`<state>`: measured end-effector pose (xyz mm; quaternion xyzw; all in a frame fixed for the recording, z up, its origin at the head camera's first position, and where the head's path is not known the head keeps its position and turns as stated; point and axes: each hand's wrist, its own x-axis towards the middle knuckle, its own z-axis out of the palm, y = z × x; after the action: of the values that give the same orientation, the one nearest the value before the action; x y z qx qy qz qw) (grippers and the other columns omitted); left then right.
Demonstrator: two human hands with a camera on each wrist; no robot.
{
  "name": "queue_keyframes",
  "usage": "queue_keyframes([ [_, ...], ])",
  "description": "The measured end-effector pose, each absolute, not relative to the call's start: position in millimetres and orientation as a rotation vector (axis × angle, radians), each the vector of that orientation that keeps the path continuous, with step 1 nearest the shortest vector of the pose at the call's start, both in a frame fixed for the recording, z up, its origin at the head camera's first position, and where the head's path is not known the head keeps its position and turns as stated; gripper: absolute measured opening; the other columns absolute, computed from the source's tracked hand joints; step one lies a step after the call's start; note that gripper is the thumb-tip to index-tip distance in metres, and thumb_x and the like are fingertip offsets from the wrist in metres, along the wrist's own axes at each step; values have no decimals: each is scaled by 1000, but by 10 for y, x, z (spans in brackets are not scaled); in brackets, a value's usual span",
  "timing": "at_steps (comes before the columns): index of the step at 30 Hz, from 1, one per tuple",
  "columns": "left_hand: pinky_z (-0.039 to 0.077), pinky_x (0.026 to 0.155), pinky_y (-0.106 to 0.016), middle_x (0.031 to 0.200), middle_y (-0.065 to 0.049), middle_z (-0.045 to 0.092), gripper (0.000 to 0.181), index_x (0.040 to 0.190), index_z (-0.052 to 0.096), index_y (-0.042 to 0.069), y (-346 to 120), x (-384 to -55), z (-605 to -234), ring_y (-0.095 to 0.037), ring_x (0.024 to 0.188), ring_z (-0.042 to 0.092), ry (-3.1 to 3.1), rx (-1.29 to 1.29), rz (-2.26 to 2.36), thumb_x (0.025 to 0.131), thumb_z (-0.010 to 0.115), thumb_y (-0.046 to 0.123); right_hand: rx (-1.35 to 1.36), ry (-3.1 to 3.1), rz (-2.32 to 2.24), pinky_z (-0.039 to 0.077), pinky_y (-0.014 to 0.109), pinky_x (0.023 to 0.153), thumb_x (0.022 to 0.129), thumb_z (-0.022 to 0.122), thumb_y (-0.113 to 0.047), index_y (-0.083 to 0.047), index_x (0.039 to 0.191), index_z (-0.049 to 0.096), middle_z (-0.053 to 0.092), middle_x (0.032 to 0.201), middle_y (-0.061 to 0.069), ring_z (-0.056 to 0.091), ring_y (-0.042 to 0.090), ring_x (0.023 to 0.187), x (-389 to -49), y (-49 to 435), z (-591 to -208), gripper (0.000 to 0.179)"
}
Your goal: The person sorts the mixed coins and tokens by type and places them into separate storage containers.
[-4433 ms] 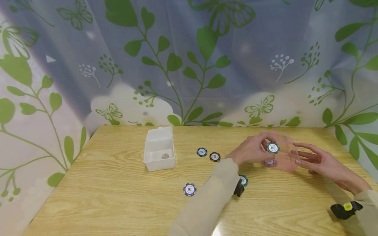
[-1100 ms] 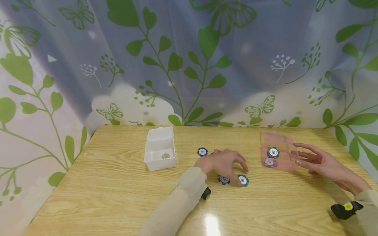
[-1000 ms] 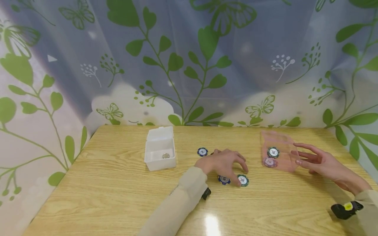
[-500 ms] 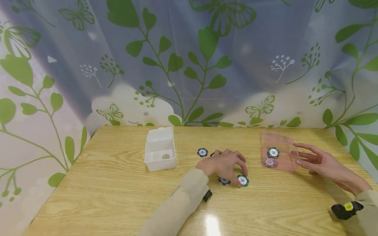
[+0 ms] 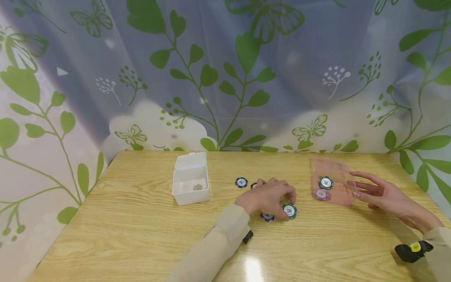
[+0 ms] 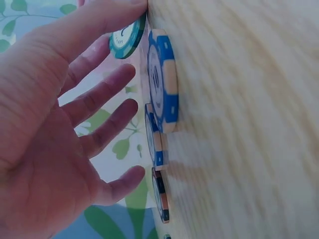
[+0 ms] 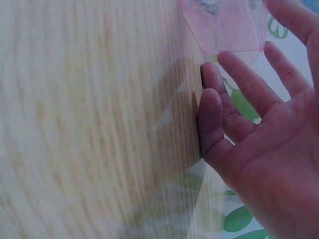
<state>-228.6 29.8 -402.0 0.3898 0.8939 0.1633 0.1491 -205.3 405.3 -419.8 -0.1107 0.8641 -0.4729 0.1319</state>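
With thumb and index finger, my left hand point(image 5: 268, 197) pinches a green poker chip point(image 5: 290, 211) marked 20. In the left wrist view that green chip point(image 6: 128, 40) is tilted, and the other fingers are spread. Under the left hand lies a blue poker chip point(image 5: 267, 216); a dark one point(image 5: 253, 185) is partly covered by the fingers. My right hand point(image 5: 389, 199) stays beside the clear pink box point(image 5: 341, 192), its fingers extended along the right side. Inside that box are a green chip point(image 5: 325, 182) and another chip point(image 5: 322, 194) seen through the pink wall.
A white box point(image 5: 183, 199) with its lid up stands left of centre, holding a small shiny coin point(image 5: 197, 187). Another blue chip point(image 5: 241, 182) lies right of it. A patterned curtain point(image 5: 225, 98) hangs behind the wooden table point(image 5: 141, 227).
The green chip held over the pink box earlier now lies in it. My left hand has moved left and toward me and taken hold of another green chip. The right hand has stayed put.
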Motion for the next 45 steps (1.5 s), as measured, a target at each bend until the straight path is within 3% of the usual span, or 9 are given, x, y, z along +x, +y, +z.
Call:
queue_keyframes([
  [5, 28, 93, -43, 85, 16, 59, 31, 104, 56, 31, 313, -2282, -4019, -5, 82, 51, 2584, 1139, 493, 87, 83, 33, -333, 2506, -1377, 51, 32, 66, 106, 56, -18, -20, 162, 26, 54, 131, -40, 59, -15, 110, -2046, 4047, -4200, 63],
  [9, 29, 94, -42, 81, 17, 59, 31, 109, 56, 32, 314, -2271, -4021, -3, 74, 52, 2595, 1138, 489, 89, 80, 32, -294, 2516, -1360, 52, 31, 68, 106, 58, -21, -21, 162, 26, 52, 129, -42, 56, -18, 110, -2045, 4050, -4189, 65],
  [17, 34, 102, -46, 92, 22, 64, 39, 125, 64, 34, 303, -2256, -3992, 3, 85, 57, 2589, 1123, 446, 89, 79, 28, -260, 2514, -1345, 53, 30, 72, 105, 60, -24, -22, 163, 25, 49, 127, -43, 53, -22, 110, -2054, 4059, -4184, 67],
  [21, 34, 99, -43, 89, 22, 64, 44, 128, 65, 35, 295, -2262, -3977, 2, 83, 57, 2583, 1112, 426, 88, 79, 25, -277, 2511, -1353, 53, 30, 72, 105, 59, -23, -22, 163, 26, 50, 127, -43, 52, -23, 111, -2053, 4060, -4184, 66],
  [38, 35, 108, -52, 87, 20, 63, 39, 125, 64, 32, 283, -2267, -4005, 1, 81, 57, 2585, 1113, 439, 89, 78, 26, -290, 2521, -1341, 53, 31, 71, 106, 58, -22, -21, 163, 25, 49, 129, -42, 52, -23, 111, -2048, 4055, -4198, 66],
  [45, 36, 101, -46, 86, 21, 63, 36, 118, 63, 32, 274, -2264, -4005, 2, 80, 57, 2589, 1105, 463, 87, 78, 28, -260, 2517, -1324, 53, 31, 72, 106, 59, -26, -23, 163, 23, 47, 127, -42, 51, -23, 111, -2048, 4064, -4181, 68],
])
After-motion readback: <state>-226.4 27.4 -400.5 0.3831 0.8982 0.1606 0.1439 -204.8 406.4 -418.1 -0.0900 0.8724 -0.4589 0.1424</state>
